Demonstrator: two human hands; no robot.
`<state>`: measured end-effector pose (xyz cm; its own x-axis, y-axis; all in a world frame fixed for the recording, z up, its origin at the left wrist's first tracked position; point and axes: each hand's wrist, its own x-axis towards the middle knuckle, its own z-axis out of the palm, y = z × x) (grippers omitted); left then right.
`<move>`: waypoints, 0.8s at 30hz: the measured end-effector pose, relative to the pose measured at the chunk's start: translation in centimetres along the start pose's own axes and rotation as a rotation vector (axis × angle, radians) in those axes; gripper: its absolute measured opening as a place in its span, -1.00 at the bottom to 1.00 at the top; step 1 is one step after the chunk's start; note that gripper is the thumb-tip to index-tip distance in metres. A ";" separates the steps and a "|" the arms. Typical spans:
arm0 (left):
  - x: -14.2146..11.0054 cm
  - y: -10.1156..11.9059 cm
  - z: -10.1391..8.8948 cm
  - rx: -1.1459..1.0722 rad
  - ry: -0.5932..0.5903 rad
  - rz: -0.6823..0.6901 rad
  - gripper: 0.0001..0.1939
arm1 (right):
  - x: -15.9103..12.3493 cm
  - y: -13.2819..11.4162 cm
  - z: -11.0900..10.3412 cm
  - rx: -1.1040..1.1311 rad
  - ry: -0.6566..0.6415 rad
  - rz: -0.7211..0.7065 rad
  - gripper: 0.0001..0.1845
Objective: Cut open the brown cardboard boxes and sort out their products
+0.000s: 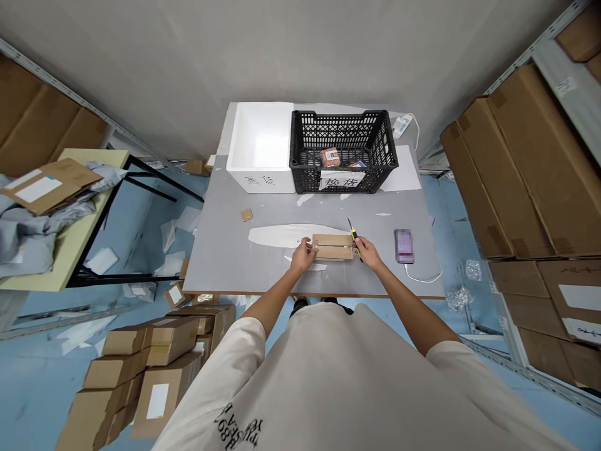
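Observation:
A small flat cardboard box (332, 247) lies on the grey table (235, 250) in front of me. My left hand (304, 253) grips the box's left end, fingers curled on it. My right hand (367, 252) is closed round a yellow utility knife (354, 235) at the box's right end, its blade pointing up and away from me. A seam runs along the box's top.
A black plastic crate (342, 150) with small packs inside and a white foam box (258, 147) stand at the table's far edge. A phone (404, 245) on a white cable lies to the right. A small cardboard piece (246, 215) lies left. Stacked cartons (154, 369) sit on the floor; shelves of boxes (526, 169) on the right.

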<state>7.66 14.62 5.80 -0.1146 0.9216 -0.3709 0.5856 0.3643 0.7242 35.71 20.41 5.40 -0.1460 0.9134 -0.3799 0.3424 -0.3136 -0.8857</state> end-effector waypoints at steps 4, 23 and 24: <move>0.3 -0.1 0.3 0.000 0.047 0.043 -0.64 | 0.6 -0.8 -0.4 -0.054 -0.005 -0.004 -0.36; -3.4 -0.2 -0.2 0.634 -0.025 0.603 -0.46 | -0.2 -9.5 1.8 -1.116 -0.408 -0.292 -0.51; -3.4 -0.2 -0.2 0.631 -0.026 0.607 -0.47 | -0.1 -9.7 2.1 -1.129 -0.406 -0.296 -0.50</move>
<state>7.72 11.47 7.01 0.3753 0.9259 -0.0445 0.8750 -0.3380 0.3465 30.48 22.84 13.41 -0.5629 0.7012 -0.4376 0.8265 0.4752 -0.3017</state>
